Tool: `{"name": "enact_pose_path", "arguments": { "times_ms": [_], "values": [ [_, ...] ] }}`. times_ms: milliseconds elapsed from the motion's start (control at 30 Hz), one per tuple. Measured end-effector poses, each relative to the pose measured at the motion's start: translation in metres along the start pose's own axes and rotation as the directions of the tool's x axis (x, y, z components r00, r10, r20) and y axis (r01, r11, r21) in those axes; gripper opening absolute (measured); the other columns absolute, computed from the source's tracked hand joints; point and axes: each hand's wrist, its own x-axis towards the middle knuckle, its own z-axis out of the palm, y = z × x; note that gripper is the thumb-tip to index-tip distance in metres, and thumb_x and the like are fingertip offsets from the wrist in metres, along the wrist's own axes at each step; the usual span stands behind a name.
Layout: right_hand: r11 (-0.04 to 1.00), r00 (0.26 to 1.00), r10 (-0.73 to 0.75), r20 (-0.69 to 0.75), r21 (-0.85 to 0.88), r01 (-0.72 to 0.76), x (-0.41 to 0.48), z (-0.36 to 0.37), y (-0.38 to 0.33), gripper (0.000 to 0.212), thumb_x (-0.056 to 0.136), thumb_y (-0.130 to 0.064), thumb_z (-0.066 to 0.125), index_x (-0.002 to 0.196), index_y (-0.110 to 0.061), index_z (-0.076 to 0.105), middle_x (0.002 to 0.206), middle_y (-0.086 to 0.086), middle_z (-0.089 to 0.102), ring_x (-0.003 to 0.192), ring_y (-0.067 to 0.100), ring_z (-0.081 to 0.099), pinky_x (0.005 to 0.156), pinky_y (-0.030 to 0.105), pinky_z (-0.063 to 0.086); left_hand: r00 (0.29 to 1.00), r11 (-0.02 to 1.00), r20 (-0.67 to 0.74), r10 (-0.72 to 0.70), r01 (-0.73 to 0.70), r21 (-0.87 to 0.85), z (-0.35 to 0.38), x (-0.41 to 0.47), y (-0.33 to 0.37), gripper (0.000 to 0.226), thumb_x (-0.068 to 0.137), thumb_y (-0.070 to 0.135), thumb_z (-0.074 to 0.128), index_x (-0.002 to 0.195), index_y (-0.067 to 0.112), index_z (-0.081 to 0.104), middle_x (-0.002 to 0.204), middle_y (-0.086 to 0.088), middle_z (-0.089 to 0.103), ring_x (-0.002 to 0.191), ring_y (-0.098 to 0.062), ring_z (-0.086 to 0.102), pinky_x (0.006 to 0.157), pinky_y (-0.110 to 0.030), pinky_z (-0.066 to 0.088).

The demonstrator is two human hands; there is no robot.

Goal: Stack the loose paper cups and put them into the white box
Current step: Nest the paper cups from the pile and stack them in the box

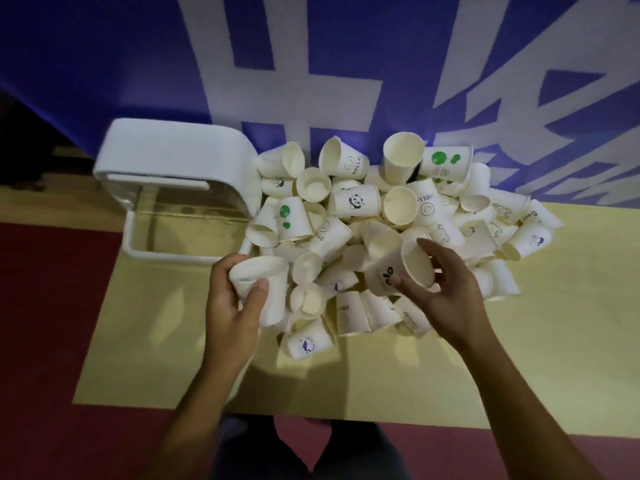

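A heap of loose white paper cups [356, 202] with small prints lies on the yellow floor area, most of them tipped on their sides. My left hand [232, 306] grips a plain white cup [265, 282] at the heap's near left edge. My right hand [446, 292] holds a cup with a black print [398, 271], thumb on its side and fingers at the rim, its mouth facing right. The white box [180, 252] stands to the left of the heap with its lid [173, 150] raised at the back; its inside looks bare.
A blue banner with large white characters [311, 64] lies behind the heap. Dark red floor [52, 306] borders the yellow area on the left and near side. My legs [304, 452] show at the bottom edge.
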Motion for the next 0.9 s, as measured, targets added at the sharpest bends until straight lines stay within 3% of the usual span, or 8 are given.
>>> {"name": "enact_pose_path", "arguments": {
  "times_ms": [133, 267, 433, 500, 567, 633, 767, 900],
  "values": [
    [0.999, 0.999, -0.048, 0.022, 0.008, 0.048, -0.014, 0.074, -0.048, 0.073, 0.069, -0.053, 0.088, 0.134, -0.036, 0.058, 0.127, -0.016, 0.061, 0.113, -0.001, 0.059, 0.086, 0.021, 0.051, 0.999, 0.999, 0.030, 0.040, -0.039, -0.016, -0.078, 0.026, -0.010, 0.044, 0.079, 0.034, 0.067, 0.120, 0.027, 0.050, 0.113, 0.005, 0.058, 0.102, -0.017, 0.059, 0.082, -0.038, 0.050],
    [0.998, 0.999, -0.040, 0.003, 0.038, 0.039, -0.030, 0.158, -0.090, 0.074, 0.072, -0.068, 0.076, 0.136, -0.035, 0.060, 0.131, -0.010, 0.061, 0.121, 0.011, 0.060, 0.097, 0.043, 0.055, 0.996, 0.998, 0.074, 0.041, -0.045, 0.053, -0.167, 0.066, -0.020, 0.056, 0.074, 0.033, 0.076, 0.122, 0.032, 0.050, 0.120, 0.010, 0.061, 0.112, -0.018, 0.061, 0.083, -0.034, 0.053],
    [0.995, 0.997, -0.063, 0.048, 0.086, 0.059, -0.043, 0.235, -0.128, 0.059, 0.086, -0.044, 0.071, 0.141, -0.030, 0.057, 0.131, -0.012, 0.058, 0.124, 0.008, 0.056, 0.100, 0.047, 0.053, 0.994, 0.983, 0.106, 0.025, -0.044, 0.180, -0.234, 0.115, -0.038, 0.067, 0.076, 0.031, 0.086, 0.136, 0.029, 0.055, 0.133, 0.015, 0.060, 0.123, -0.011, 0.058, 0.096, -0.027, 0.051],
    [0.994, 0.996, -0.063, 0.056, 0.098, 0.057, -0.044, 0.252, -0.136, 0.061, 0.085, -0.037, 0.073, 0.142, -0.028, 0.057, 0.133, -0.011, 0.057, 0.127, 0.008, 0.055, 0.102, 0.045, 0.051, 0.991, 0.982, 0.125, 0.037, -0.059, 0.182, -0.243, 0.132, -0.045, 0.064, 0.074, 0.029, 0.087, 0.132, 0.026, 0.058, 0.127, 0.014, 0.064, 0.119, -0.014, 0.061, 0.095, -0.032, 0.053],
    [0.995, 0.997, -0.057, 0.043, 0.090, 0.053, -0.043, 0.265, -0.143, 0.067, 0.079, -0.047, 0.075, 0.141, -0.028, 0.057, 0.134, -0.013, 0.057, 0.128, 0.008, 0.054, 0.104, 0.037, 0.049, 0.987, 0.977, 0.155, 0.049, -0.080, 0.197, -0.246, 0.149, -0.050, 0.061, 0.073, 0.026, 0.090, 0.126, 0.025, 0.060, 0.121, 0.016, 0.065, 0.115, -0.014, 0.063, 0.093, -0.030, 0.053],
    [0.997, 0.998, -0.051, 0.033, 0.054, 0.050, -0.041, 0.273, -0.149, 0.071, 0.075, -0.056, 0.077, 0.138, -0.030, 0.058, 0.133, -0.016, 0.058, 0.126, 0.006, 0.054, 0.100, 0.028, 0.047, 0.984, 0.971, 0.171, 0.055, -0.092, 0.220, -0.242, 0.162, -0.056, 0.061, 0.073, 0.020, 0.092, 0.124, 0.025, 0.059, 0.118, 0.018, 0.065, 0.111, -0.009, 0.063, 0.091, -0.025, 0.053],
    [0.999, 0.999, -0.032, 0.012, 0.022, 0.031, -0.031, 0.285, -0.151, 0.070, 0.070, -0.049, 0.087, 0.131, -0.039, 0.056, 0.130, -0.018, 0.060, 0.121, 0.000, 0.056, 0.095, 0.023, 0.046, 0.983, 0.952, 0.173, 0.063, -0.111, 0.284, -0.231, 0.185, -0.071, 0.073, 0.070, 0.020, 0.094, 0.134, 0.019, 0.059, 0.126, 0.013, 0.063, 0.113, 0.009, 0.056, 0.089, -0.007, 0.042],
    [1.000, 1.000, 0.000, 0.008, 0.031, 0.000, -0.024, 0.293, -0.147, 0.075, 0.063, -0.051, 0.085, 0.131, -0.037, 0.057, 0.129, -0.020, 0.060, 0.116, -0.008, 0.055, 0.090, 0.014, 0.044, 0.979, 0.937, 0.198, 0.041, -0.107, 0.334, -0.223, 0.205, -0.089, 0.076, 0.070, 0.026, 0.094, 0.137, 0.019, 0.059, 0.132, 0.009, 0.059, 0.117, 0.000, 0.054, 0.089, -0.003, 0.039]
  ]
}}
